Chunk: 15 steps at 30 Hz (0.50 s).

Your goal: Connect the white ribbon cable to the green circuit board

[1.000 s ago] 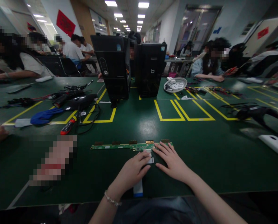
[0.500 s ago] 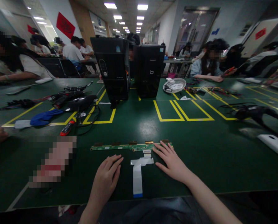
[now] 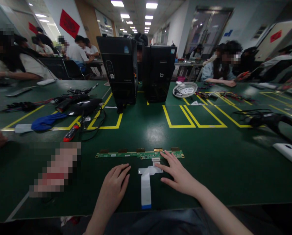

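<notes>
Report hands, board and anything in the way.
Left hand palm down, seemingly empty. Right hand spread at circuit board and white cable. Cable lying between hands.

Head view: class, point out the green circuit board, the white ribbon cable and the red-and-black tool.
Green circuit board point(image 3: 147, 156): head view, on its middle stretch.
White ribbon cable point(image 3: 146, 191): head view, on its straight lower strip.
Red-and-black tool point(image 3: 71, 133): head view, on its handle.

I can read no text. The right-hand black computer tower point(image 3: 157, 88) bears a small white logo point(image 3: 161, 75), brand illegible.
</notes>
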{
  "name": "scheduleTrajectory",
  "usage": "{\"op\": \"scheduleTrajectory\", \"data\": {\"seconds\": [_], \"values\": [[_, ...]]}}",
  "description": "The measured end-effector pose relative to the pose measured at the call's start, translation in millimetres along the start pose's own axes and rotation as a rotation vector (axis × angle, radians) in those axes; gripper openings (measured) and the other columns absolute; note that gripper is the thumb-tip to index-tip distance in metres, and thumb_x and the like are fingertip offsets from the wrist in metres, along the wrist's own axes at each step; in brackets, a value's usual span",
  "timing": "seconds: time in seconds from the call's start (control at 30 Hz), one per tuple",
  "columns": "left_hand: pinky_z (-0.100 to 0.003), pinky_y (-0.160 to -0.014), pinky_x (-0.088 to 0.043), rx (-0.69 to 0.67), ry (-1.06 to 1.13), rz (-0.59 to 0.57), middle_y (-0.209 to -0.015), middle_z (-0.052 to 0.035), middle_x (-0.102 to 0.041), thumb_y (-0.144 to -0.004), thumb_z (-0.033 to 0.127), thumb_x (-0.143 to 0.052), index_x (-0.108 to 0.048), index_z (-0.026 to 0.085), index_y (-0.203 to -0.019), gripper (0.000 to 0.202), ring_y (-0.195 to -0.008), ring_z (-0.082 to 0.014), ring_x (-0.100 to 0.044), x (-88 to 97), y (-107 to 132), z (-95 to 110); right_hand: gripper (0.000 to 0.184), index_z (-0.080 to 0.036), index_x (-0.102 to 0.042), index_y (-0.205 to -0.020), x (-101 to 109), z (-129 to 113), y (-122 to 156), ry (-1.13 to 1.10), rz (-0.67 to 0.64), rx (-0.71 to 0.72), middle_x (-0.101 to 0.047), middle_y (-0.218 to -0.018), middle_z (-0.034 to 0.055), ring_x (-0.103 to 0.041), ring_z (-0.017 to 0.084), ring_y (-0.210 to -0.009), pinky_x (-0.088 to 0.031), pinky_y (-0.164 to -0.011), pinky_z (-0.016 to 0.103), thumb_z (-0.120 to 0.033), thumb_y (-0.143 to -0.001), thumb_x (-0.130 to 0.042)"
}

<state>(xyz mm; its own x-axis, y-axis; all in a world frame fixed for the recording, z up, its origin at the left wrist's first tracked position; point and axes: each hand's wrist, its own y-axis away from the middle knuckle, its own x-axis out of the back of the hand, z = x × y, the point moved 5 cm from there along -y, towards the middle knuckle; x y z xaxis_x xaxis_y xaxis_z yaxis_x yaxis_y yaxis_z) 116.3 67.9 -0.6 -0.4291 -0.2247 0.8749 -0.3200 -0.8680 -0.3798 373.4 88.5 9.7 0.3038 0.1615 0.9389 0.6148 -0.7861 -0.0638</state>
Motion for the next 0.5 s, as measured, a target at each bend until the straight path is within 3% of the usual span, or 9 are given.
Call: {"op": "scheduleTrajectory", "data": {"seconds": [0.3, 0.5], "values": [[-0.048, -0.094, -0.050, 0.019, 0.029, 0.019, -0.121, -0.0081, -0.064, -0.095, 0.023, -0.046, -0.062, 0.022, -0.120, 0.030, -0.110, -0.0260, -0.058, 2.5, -2.0, 1.1, 0.051, -0.035, -0.043, -0.143, -0.1, -0.4, -2.6, 0.054, -0.030, -0.026, -0.027, -0.156, 0.0085, -0.019, 0.027, -0.145, -0.018, -0.115, 0.055, -0.045, -0.093, -0.049], [-0.046, -0.096, -0.050, 0.025, 0.027, 0.014, -0.121, -0.0079, -0.063, -0.095, 0.021, -0.047, -0.061, 0.021, -0.121, 0.030, -0.111, -0.0254, -0.058, 2.7, -1.8, 2.5, 0.054, -0.037, -0.036, -0.147, 0.3, 5.8, 16.1, 0.105, -0.035, -0.079, -0.024, -0.157, 0.0096, -0.021, 0.029, -0.144, -0.023, -0.114, 0.056, -0.050, -0.094, -0.045]]}}
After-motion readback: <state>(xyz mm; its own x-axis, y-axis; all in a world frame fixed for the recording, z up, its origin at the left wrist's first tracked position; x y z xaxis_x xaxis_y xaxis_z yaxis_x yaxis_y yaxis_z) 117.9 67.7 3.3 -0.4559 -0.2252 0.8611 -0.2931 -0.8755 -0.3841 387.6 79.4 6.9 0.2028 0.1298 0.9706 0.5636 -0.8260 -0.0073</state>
